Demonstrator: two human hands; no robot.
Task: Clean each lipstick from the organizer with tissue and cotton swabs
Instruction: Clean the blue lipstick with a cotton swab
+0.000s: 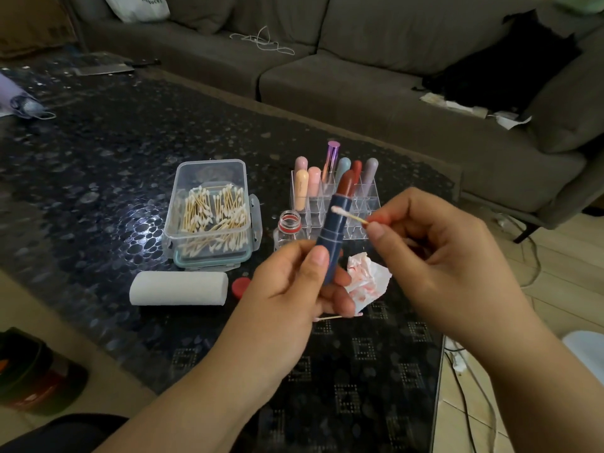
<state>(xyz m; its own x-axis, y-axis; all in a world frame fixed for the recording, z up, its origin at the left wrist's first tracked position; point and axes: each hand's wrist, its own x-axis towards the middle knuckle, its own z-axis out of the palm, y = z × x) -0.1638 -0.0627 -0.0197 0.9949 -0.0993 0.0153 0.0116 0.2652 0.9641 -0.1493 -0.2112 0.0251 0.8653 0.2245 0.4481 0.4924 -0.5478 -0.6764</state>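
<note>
My left hand (294, 286) grips a dark blue lipstick (335, 230) held upright, its brown-red bullet extended at the top. My right hand (434, 250) pinches a cotton swab (348, 215) whose white tip touches the blue tube just below the bullet. Behind them stands a clear acrylic organizer (367, 204) with several pastel lipsticks (313, 181) upright in its cells. A crumpled tissue (367, 279) stained red lies on the table under my hands. A used swab (330, 318) lies below my left fingers.
An open clear box of cotton swabs (212, 214) sits left of the organizer, a white tissue roll (178, 288) in front of it. A small open bottle (289, 228) and a red cap (241, 286) lie nearby. A grey sofa (359, 76) runs behind the dark glass table (98, 165).
</note>
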